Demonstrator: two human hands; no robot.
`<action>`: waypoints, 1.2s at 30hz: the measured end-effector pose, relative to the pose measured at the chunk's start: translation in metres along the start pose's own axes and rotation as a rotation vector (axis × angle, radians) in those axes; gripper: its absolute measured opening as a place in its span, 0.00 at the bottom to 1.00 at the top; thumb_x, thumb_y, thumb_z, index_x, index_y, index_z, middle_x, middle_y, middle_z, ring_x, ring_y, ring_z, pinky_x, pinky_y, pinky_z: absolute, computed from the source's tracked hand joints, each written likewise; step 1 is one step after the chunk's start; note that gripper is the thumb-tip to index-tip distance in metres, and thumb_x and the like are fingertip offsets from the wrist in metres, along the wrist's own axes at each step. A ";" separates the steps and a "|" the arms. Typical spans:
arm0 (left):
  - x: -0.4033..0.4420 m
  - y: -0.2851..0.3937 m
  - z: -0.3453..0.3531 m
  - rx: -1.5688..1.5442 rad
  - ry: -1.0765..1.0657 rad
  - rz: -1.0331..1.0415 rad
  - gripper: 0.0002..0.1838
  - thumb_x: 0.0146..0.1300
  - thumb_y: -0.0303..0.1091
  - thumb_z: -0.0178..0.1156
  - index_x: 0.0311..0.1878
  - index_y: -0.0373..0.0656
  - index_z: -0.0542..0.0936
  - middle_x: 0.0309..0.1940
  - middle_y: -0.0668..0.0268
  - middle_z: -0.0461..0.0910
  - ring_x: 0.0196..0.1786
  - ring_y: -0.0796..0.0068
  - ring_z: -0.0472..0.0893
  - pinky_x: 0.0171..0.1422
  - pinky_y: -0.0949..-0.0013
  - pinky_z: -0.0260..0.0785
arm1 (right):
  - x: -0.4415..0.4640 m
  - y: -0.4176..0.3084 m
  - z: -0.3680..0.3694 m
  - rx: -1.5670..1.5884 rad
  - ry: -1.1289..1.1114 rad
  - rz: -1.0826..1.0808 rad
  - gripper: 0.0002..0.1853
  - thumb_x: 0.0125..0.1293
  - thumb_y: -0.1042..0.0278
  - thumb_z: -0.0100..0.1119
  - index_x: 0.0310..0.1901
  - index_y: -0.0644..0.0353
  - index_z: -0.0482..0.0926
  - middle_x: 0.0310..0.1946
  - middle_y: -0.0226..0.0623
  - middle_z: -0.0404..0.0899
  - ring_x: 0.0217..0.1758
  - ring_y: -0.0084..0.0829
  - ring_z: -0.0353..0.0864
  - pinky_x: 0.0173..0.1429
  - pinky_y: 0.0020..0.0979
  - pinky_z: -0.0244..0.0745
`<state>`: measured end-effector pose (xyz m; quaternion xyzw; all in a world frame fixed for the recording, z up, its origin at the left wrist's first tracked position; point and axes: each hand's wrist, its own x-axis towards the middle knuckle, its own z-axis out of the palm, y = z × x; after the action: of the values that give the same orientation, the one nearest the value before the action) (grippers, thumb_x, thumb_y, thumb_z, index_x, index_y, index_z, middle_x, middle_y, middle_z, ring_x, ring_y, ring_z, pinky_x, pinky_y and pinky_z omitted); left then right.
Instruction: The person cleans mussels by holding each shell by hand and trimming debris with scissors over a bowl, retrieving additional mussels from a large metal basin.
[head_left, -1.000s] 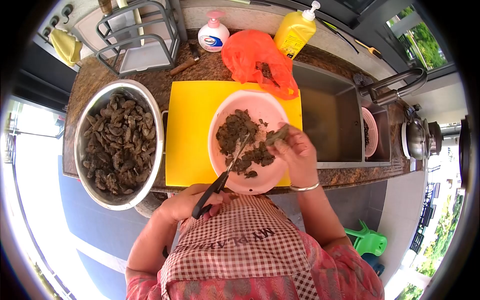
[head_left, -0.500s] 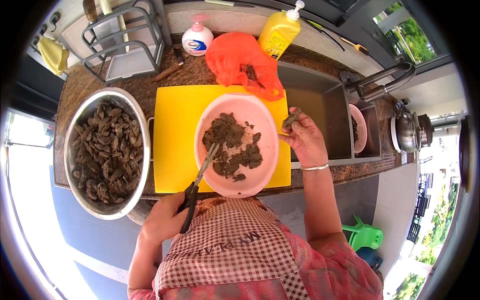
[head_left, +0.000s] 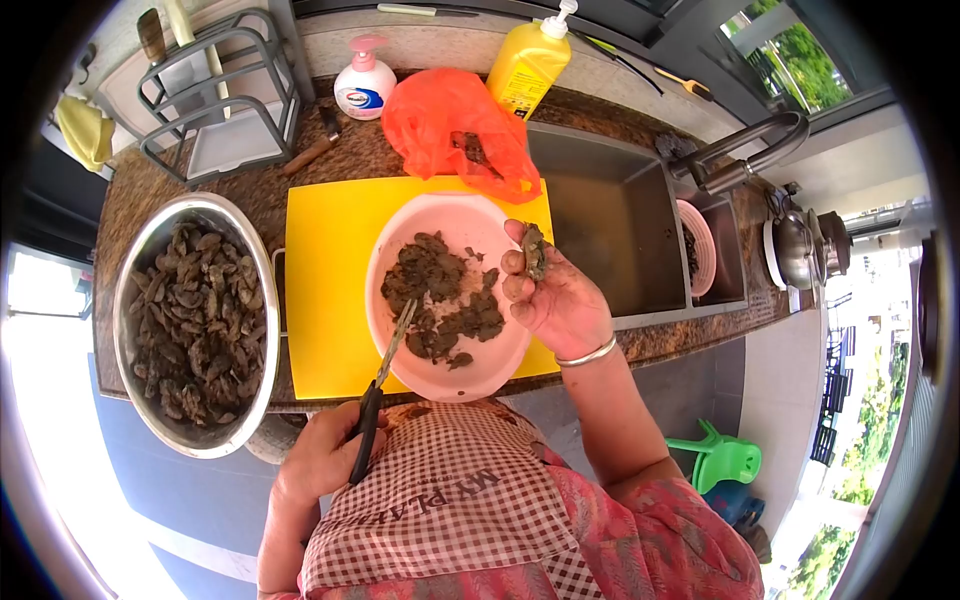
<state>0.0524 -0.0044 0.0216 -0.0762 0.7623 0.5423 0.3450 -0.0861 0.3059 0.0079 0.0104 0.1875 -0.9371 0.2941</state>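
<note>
My left hand (head_left: pixel 318 452) is closed around the black handles of a pair of scissors (head_left: pixel 378 385). The blades point up over the near left part of a pink basin (head_left: pixel 500 362), and their tips look nearly together. In that basin lie dark brown, wet-looking clumps (head_left: pixel 425 270). Raised over the basin's right rim, my right hand (head_left: pixel 562 305) pinches a small muddy grey-brown piece (head_left: pixel 534 252) between thumb and fingers. Its exact kind is unclear. At the left, a large steel bowl (head_left: pixel 272 345) is heaped with similar elongated brown pieces (head_left: pixel 200 320).
Under the basin lies a yellow cutting board (head_left: pixel 322 290). Behind it are a red plastic bag (head_left: pixel 430 115), a soap bottle (head_left: pixel 365 85) and a yellow pump bottle (head_left: pixel 530 65). A sink (head_left: pixel 610 230) with a faucet (head_left: pixel 750 155) is at right; a knife rack (head_left: pixel 220 100) stands back left.
My right hand has moved left toward the basin and turned, so the piece in it now stands upright. The scissors stay in my left hand. The whole view has shifted slightly.
</note>
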 end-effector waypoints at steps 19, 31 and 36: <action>-0.004 -0.006 0.000 -0.022 -0.012 -0.011 0.18 0.63 0.38 0.61 0.47 0.31 0.81 0.24 0.67 0.78 0.28 0.80 0.75 0.34 0.72 0.67 | 0.018 0.001 -0.021 -1.732 0.524 -0.455 0.11 0.62 0.71 0.64 0.46 0.60 0.84 0.37 0.38 0.83 0.36 0.29 0.84 0.44 0.30 0.80; -0.015 -0.019 -0.003 -0.180 0.053 -0.074 0.18 0.64 0.40 0.61 0.48 0.32 0.81 0.27 0.68 0.80 0.30 0.80 0.76 0.37 0.72 0.69 | 0.073 0.066 -0.025 -2.177 0.086 0.019 0.20 0.55 0.62 0.70 0.50 0.57 0.81 0.41 0.41 0.82 0.46 0.42 0.82 0.52 0.40 0.76; -0.019 -0.019 -0.005 -0.197 0.051 -0.089 0.19 0.65 0.40 0.61 0.49 0.33 0.81 0.28 0.68 0.80 0.31 0.81 0.76 0.38 0.72 0.69 | 0.073 0.065 -0.016 -2.240 0.032 0.092 0.24 0.53 0.60 0.73 0.52 0.56 0.80 0.45 0.42 0.81 0.50 0.43 0.81 0.54 0.40 0.76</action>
<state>0.0738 -0.0218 0.0194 -0.1571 0.7096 0.5968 0.3400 -0.1121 0.2223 -0.0392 -0.2413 0.9281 -0.2275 0.1695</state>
